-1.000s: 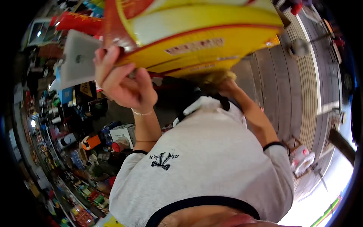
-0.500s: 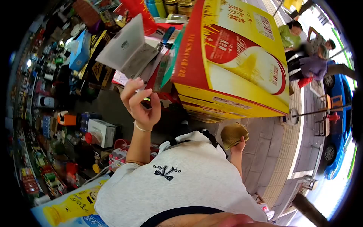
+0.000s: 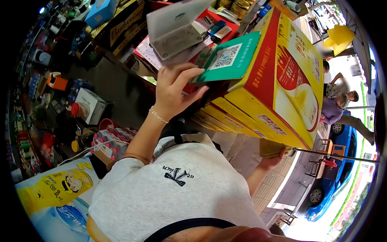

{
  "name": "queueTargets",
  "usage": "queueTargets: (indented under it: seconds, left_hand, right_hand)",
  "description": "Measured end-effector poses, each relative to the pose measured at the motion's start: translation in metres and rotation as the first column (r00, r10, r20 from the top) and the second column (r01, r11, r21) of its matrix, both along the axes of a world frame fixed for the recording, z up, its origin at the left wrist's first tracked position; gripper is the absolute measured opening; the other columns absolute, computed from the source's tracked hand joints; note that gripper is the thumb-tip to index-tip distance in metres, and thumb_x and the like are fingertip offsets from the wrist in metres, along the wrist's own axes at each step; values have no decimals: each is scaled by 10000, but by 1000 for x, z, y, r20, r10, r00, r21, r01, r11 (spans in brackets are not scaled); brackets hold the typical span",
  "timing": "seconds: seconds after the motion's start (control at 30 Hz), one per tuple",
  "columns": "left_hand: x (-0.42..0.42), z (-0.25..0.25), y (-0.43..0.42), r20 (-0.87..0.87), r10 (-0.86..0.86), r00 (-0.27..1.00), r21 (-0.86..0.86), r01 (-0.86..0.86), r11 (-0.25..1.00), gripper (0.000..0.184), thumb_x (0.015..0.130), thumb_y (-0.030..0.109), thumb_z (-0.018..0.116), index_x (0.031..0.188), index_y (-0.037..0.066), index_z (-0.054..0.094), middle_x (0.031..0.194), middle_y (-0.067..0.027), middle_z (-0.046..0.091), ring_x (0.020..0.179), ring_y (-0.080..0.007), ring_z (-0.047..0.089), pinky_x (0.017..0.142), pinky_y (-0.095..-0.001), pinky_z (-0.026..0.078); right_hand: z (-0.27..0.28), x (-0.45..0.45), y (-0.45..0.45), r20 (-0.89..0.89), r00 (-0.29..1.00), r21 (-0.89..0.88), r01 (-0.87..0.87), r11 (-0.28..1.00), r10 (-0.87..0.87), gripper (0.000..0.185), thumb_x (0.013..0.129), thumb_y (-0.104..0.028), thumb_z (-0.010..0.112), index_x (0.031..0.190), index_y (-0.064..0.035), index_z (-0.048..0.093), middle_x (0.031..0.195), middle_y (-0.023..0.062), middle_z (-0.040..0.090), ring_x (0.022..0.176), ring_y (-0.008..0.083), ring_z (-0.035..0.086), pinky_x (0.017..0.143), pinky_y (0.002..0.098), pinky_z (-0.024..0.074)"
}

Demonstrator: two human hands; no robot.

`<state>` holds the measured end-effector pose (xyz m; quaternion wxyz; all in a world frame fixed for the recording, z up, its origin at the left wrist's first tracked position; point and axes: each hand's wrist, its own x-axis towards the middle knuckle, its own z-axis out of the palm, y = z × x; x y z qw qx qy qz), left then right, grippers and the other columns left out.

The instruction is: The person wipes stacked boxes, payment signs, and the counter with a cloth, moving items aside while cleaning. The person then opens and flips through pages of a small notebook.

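My left hand [image 3: 177, 84] reaches over the near left corner of a green QR code sign [image 3: 229, 58]. Its fingers are bent and the thumb stands apart, with a gap between thumb and index finger; the index fingertip overlaps the sign's left edge. Whether it bears on the sign I cannot tell. The sign lies slanted beside a large yellow and red carton [image 3: 270, 76]. Low on the right, my right hand [image 3: 272, 159] is closed on a folded brown cloth [image 3: 271, 148], partly hidden behind the carton's near corner.
Beyond my left hand, a white plastic case [image 3: 177, 44] stands with its lid raised on a red surface. A black Budweiser box [image 3: 127, 28] and blue box [image 3: 100, 12] are behind. Pink-capped bottles [image 3: 113, 141] sit at left. People [image 3: 334, 97] and a blue car [image 3: 330, 173] are at right.
My left hand has moved forward and right, from the air to the green sign's corner. The sign's face now shows. My right hand has moved right with the cloth, and the view has turned.
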<state>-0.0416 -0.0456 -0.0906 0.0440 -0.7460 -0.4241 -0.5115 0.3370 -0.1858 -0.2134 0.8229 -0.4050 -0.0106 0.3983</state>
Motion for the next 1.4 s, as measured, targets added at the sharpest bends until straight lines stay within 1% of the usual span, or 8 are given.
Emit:
queueTargets:
  seconds: [0.47,0.87,1.0,1.07,1.13,1.2,1.27,1.4]
  left_hand:
    - [7,42,9,141,25,990,243,-59,968,150,618,12,708,734,46,619,630,-39,578,566,-178,524,569,-250,388]
    - [-17,92,-6,557,-208,804,463,-92,882,150,684,-17,686,746,-19,549,786,-79,603,658,-115,498,653,-221,392]
    - [4,123,27,505,-311,805,494,26,869,218,683,-18,692,875,-29,590,691,-26,605,615,-54,503,565,-166,361]
    - [23,146,44,390,-385,837,434,202,878,133,721,4,664,829,-44,603,746,-58,623,697,-130,572,679,-243,463]
    - [37,160,70,247,-416,875,290,342,894,248,805,92,585,1010,-42,547,951,-115,598,898,-198,559,816,-320,440]
    - [70,190,61,177,-317,932,-50,331,942,169,778,112,603,892,-5,563,839,-66,588,809,-87,538,731,-221,434]
    - [87,187,89,211,-489,847,51,490,870,168,782,126,624,868,-16,599,715,-2,573,677,-20,501,567,-161,376]
    - [108,177,152,377,-707,598,-64,778,625,151,816,138,583,876,0,598,768,16,572,701,-24,500,576,-162,377]
  right_hand:
    - [9,-21,9,-67,991,141,-108,984,119,469,874,-321,382,1264,-60,363,1315,110,359,1201,300,329,992,474,238]
    - [2,-27,12,-232,959,236,-110,966,166,473,870,-319,381,1266,-61,362,1314,121,360,1202,308,328,1001,486,220]
    - [-7,-23,13,-237,937,348,-164,923,256,474,881,-313,356,1278,-55,341,1319,126,354,1211,309,320,1006,480,214]
    - [-4,-27,13,-219,926,408,-201,891,309,467,881,-316,356,1267,-55,355,1299,126,378,1193,307,346,1003,473,227]
    - [1,-35,20,-225,951,311,-136,941,211,457,879,-316,364,1254,-55,372,1281,124,401,1177,304,367,998,470,239]
    - [11,-44,23,-253,949,289,-109,951,186,440,865,-291,398,1242,-65,391,1273,109,413,1161,297,389,985,458,270]
    - [14,-48,24,-304,928,309,-117,944,215,431,869,-285,384,1239,-64,395,1264,106,425,1156,296,395,981,457,277]
    - [9,-47,19,-327,915,352,-113,929,235,433,869,-284,377,1241,-64,392,1272,109,417,1173,301,378,988,460,271]
